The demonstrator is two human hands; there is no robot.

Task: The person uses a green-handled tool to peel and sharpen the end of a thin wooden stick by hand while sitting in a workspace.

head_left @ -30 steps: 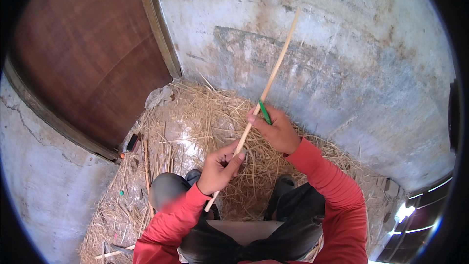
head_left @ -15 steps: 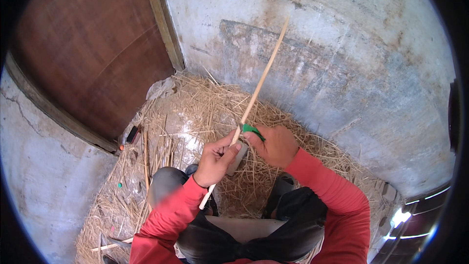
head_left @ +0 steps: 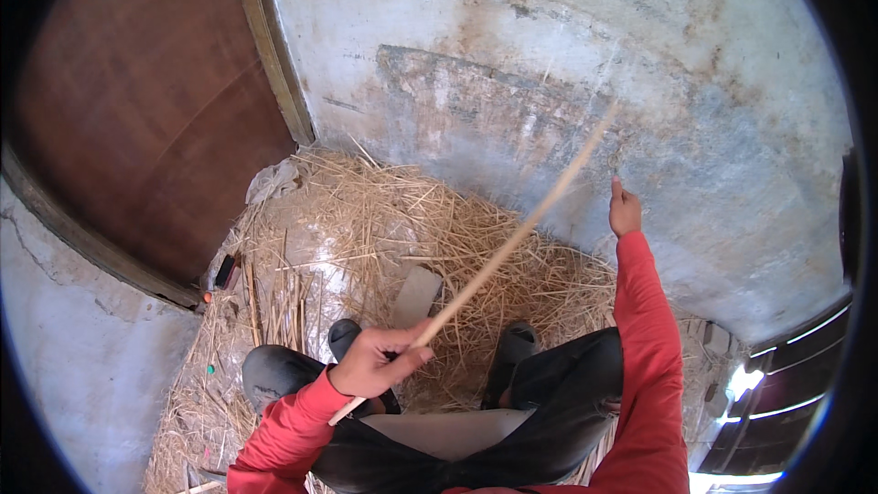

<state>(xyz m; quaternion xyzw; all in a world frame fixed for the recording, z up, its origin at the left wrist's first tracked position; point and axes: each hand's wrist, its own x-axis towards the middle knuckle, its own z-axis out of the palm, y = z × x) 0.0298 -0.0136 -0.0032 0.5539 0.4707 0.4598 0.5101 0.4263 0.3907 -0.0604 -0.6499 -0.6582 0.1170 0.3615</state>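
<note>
My left hand (head_left: 380, 361), its fingers closed, holds a long pale wooden stick (head_left: 512, 242) near its lower end. The stick slants up to the right, and its far part is blurred. A short end of it sticks out below my left hand, beside the red sleeve. Well away from the stick, my right hand (head_left: 625, 210) is stretched forward before the wall, fingers curled in and one digit pointing up. Whatever my right hand holds cannot be made out from here. Between my feet and the straw lies a pale flat block (head_left: 417, 297).
Loose straw (head_left: 476, 220) and shavings cover the floor in front of me. A weathered pale wall (head_left: 567, 55) rises ahead, with a brown door (head_left: 137, 110) at the left. Several thin sticks (head_left: 291, 306) and a dark brush-like object (head_left: 226, 272) lie on the left.
My right hand, which held a green-handled blade against the stick, has swung forward and right, away from it. My left hand has shifted down and left, and the stick leans further right.
</note>
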